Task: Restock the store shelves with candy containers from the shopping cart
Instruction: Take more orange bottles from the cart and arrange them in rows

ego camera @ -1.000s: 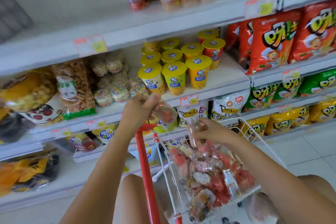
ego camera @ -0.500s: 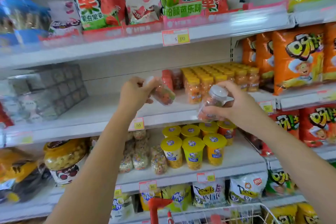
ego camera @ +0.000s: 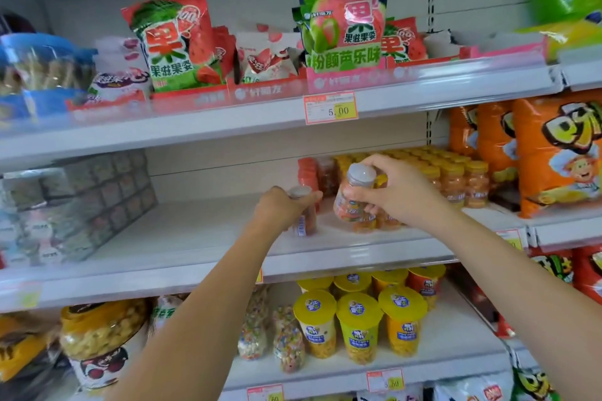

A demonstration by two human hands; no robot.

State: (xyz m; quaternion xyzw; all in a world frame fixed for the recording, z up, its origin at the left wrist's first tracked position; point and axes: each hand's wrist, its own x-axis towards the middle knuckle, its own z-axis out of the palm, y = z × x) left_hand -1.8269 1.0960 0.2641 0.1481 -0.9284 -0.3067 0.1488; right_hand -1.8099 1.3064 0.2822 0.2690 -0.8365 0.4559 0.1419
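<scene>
**Both hands hold candy jars at the middle shelf**

The white middle shelf (ego camera: 195, 238) runs under both hands, its bare board stretching away to the left of the left hand. Well to the right of the right hand stand tall orange snack bags (ego camera: 553, 153). Far to the left of the left hand sits a stack of grey boxes (ego camera: 81, 202). Just behind and to the right of the right hand, yellow-lidded jars (ego camera: 456, 179) stand packed in rows. Yellow-lidded cups (ego camera: 358, 325) are grouped on the shelf below both forearms.

The left hand (ego camera: 280, 205) has its fingers curled over the cap of a small container (ego camera: 304, 218). The container stands upright, with its base at or just above the board; which one cannot be told. Red-lidded jars (ego camera: 308, 172) stand just behind it. The right hand (ego camera: 400, 192) grips a grey-capped jar (ego camera: 353, 195) round its body, slightly tilted and lifted in front of the jar rows. The two containers are near each other but apart. A price tag (ego camera: 330, 107) hangs on the shelf edge above both hands.
</scene>
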